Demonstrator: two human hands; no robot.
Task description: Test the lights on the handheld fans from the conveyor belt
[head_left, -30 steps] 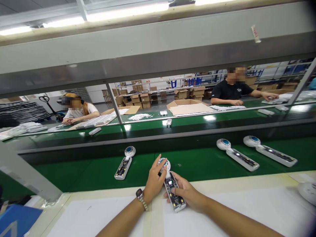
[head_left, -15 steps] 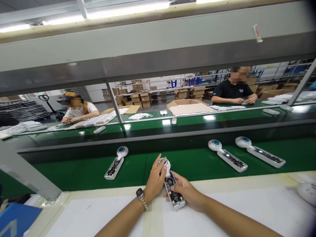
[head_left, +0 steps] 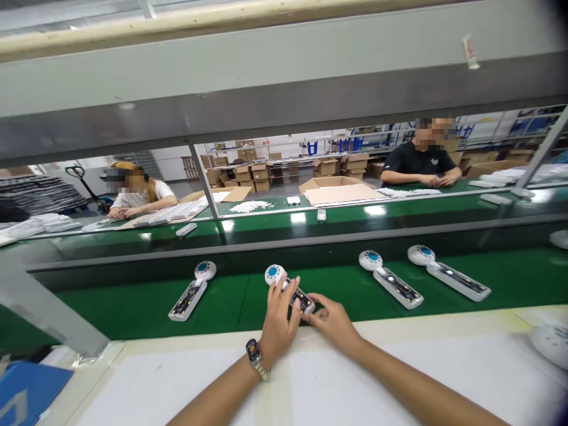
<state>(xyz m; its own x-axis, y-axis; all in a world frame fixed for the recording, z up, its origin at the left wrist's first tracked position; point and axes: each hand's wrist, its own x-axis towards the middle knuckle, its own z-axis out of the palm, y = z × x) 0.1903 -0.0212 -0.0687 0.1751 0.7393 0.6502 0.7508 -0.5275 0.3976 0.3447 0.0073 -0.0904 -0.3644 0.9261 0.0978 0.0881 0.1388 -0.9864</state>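
Observation:
Between my hands is a white device with a round, blue-centred head [head_left: 274, 274] and an open body showing a black circuit board [head_left: 306, 303]. It lies tilted at the near edge of the green belt [head_left: 248, 296], head pointing away to the left. My left hand [head_left: 280, 319], with a watch on the wrist, reaches across its neck, thumb against the body; the fingers hide the neck. My right hand [head_left: 335, 322] grips the body's near end between thumb and fingers.
Similar devices lie on the belt: one at left [head_left: 189, 299], two at right [head_left: 399, 288] [head_left: 459, 281]. White paper [head_left: 377, 378] covers the near table. A metal post [head_left: 57, 313] and blue folder [head_left: 33, 390] are at left. Two co-workers sit across the line [head_left: 419, 165] [head_left: 142, 198].
The device has moved away from me, from over the table edge onto the belt, and turned so its head points further left. My right hand has shifted to its near end. Other belt devices have slid left.

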